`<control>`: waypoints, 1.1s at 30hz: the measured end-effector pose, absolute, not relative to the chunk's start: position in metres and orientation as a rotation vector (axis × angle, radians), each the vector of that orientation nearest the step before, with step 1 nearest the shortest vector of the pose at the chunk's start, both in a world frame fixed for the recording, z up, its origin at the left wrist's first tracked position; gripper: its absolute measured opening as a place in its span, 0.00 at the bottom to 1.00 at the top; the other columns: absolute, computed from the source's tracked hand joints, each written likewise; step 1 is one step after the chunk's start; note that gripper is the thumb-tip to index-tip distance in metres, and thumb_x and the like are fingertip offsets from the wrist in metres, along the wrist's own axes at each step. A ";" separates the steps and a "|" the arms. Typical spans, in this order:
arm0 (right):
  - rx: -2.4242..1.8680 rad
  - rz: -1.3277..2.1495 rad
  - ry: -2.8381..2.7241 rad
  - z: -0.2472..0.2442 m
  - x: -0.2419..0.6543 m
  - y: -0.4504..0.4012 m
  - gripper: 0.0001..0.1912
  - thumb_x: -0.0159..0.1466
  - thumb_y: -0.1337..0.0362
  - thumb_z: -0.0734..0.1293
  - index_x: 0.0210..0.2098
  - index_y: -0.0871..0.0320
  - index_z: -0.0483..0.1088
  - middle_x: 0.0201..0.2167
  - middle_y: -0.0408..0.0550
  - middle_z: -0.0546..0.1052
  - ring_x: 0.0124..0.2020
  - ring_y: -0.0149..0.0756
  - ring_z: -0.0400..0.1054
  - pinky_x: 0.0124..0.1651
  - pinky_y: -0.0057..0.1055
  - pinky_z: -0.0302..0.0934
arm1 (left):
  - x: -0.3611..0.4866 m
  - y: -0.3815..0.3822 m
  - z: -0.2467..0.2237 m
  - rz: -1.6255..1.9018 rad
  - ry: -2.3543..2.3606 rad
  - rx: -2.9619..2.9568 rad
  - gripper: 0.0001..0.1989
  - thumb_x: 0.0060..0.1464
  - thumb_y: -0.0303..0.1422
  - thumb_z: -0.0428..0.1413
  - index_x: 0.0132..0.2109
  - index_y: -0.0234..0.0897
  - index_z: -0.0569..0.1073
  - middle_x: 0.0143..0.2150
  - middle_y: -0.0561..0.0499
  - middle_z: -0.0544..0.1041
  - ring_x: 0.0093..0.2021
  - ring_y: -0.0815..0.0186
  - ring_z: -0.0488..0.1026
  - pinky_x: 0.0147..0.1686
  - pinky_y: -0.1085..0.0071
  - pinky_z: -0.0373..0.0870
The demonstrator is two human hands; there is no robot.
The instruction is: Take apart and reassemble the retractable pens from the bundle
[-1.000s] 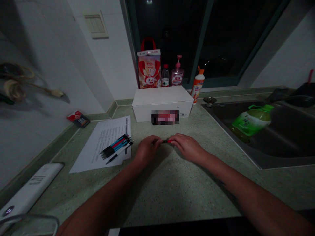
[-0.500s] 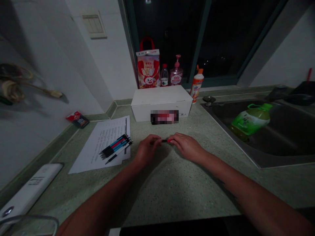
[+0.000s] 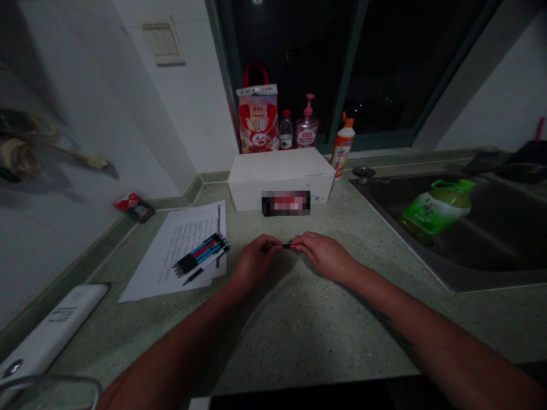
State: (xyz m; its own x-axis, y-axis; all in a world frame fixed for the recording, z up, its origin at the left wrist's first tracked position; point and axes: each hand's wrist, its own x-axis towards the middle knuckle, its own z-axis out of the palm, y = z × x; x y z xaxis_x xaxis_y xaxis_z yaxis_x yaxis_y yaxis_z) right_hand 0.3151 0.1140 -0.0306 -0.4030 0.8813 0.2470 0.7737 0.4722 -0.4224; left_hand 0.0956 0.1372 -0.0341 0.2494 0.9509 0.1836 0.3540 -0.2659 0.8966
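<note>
My left hand [image 3: 255, 262] and my right hand [image 3: 327, 257] hover close together over the speckled green countertop [image 3: 294, 319]. Between them, both hands pinch a slim black pen [image 3: 289, 246] with a red band, held level. Its ends disappear inside my fingers. To the left lies a sheet of printed paper [image 3: 171, 256] carrying a bundle of black, blue and red pens [image 3: 200, 254] and one loose black pen [image 3: 205, 266].
A white cardboard box [image 3: 280, 179] with a blurred label stands behind my hands. Bottles and a printed bag line the window. A steel sink [image 3: 482, 239] holding a green bottle lies right; a white power strip [image 3: 55, 330] lies left.
The pen has turned slightly in my fingers, with more of its red band showing. My hands and the other objects keep nearly the same places, and the view has shifted only slightly.
</note>
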 end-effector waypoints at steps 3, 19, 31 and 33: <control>-1.376 0.327 -2.287 -0.031 0.315 0.114 0.10 0.76 0.66 0.62 0.49 0.57 0.76 0.43 0.51 0.79 0.46 0.43 0.74 0.50 0.39 0.67 | 0.096 0.136 -0.032 1.049 1.211 1.762 0.06 0.56 0.33 0.61 0.41 0.39 0.78 0.38 0.51 0.82 0.39 0.61 0.79 0.43 0.66 0.75; -1.367 0.334 -2.287 -0.030 0.315 0.113 0.11 0.76 0.65 0.61 0.49 0.57 0.76 0.44 0.51 0.80 0.47 0.43 0.74 0.50 0.40 0.68 | 0.096 0.137 -0.034 0.997 1.195 1.759 0.04 0.58 0.34 0.59 0.39 0.39 0.78 0.37 0.50 0.82 0.39 0.61 0.80 0.43 0.65 0.75; -1.370 0.352 -2.291 -0.030 0.315 0.113 0.12 0.76 0.65 0.61 0.50 0.56 0.76 0.44 0.52 0.79 0.47 0.44 0.74 0.50 0.40 0.67 | 0.097 0.136 -0.031 0.978 1.211 1.771 0.04 0.59 0.33 0.59 0.39 0.40 0.79 0.39 0.51 0.83 0.40 0.62 0.79 0.44 0.66 0.74; -1.349 0.370 -2.297 -0.029 0.315 0.113 0.12 0.76 0.65 0.61 0.50 0.56 0.76 0.44 0.52 0.80 0.47 0.43 0.74 0.50 0.39 0.67 | 0.096 0.136 -0.031 0.953 1.206 1.823 0.04 0.59 0.33 0.59 0.37 0.40 0.79 0.38 0.50 0.83 0.40 0.61 0.79 0.44 0.66 0.74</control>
State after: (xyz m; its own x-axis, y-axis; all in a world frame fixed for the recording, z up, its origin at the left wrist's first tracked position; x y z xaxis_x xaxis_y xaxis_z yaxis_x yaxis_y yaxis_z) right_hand 0.3150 0.1126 -0.0291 -0.4214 0.8741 0.2417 0.7538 0.4858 -0.4425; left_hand 0.0960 0.1358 -0.0308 0.2820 0.9423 0.1803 0.3930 -0.2849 0.8743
